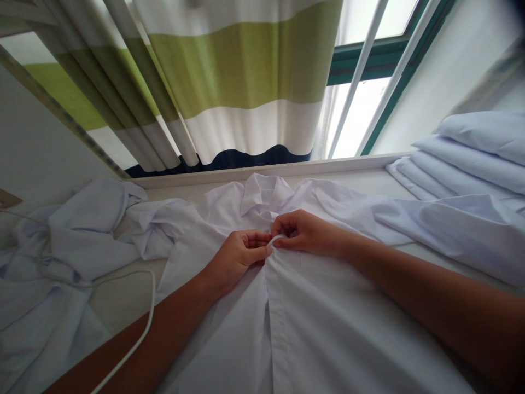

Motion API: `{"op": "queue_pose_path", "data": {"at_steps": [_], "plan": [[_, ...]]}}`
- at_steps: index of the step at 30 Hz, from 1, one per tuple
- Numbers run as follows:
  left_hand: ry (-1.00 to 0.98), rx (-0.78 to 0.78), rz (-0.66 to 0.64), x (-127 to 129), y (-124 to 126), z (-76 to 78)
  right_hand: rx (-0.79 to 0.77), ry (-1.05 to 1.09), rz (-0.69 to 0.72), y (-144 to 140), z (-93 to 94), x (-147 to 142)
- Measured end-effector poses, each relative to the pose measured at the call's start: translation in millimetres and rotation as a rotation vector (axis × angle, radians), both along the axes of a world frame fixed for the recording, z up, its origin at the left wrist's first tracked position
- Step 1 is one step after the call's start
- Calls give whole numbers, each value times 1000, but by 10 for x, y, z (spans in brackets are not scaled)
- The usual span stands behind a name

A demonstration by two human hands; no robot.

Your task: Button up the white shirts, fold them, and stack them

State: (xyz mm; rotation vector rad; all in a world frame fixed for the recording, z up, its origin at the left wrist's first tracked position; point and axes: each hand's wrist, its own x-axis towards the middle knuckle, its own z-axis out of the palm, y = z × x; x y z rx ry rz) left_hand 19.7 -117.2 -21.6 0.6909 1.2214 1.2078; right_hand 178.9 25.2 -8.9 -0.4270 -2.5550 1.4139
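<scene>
A white shirt point(311, 306) lies spread front-up across the middle of the table point(123, 295), its collar point(262, 194) bunched toward the far edge under the window and its placket running straight down toward the near edge. Both hands meet on the placket just below the collar. The left hand point(235, 257) is curled almost closed, fingers folded in toward the palm, thumb and fingertips pinching the left edge of the opening. The right hand point(301, 232) is likewise nearly closed, its thumb and forefinger nipping a small fold of the right edge, so the two hands touch or all but touch at the cloth; whether a button sits between them cannot be told. The shirt's right sleeve point(447, 230) stretches out toward the table's right edge. At the far right corner sits a stack point(471, 158) of folded white cloth. Toward the left edge lies a crumpled heap point(77, 235) of more white fabric, with a white cable point(147, 312) looping over it and down to the near edge. Beyond the far edge hangs a striped curtain point(241, 82) in green, white and navy.
</scene>
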Motion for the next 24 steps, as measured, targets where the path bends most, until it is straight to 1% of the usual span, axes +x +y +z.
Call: {"op": "queue_pose_path", "data": {"at_steps": [4,9,11,15,19,24], "plan": [[38,14,20,15,-9,-3,-10,-27,-4,-4,-2,-6],[194,62,-15,9,-12,13,-57,-48,53,43,-2,7],[252,85,-30,6,-10,4,-61,-52,54,52,-3,10],[346,127,-52,6,-9,-29,-41,-63,44,36,-6,8],[416,131,-81,17,-16,-27,-20,-68,39,-5,2,-3],[477,152,-92,41,-27,-15,52,-74,-17,-59,25,-20]]}}
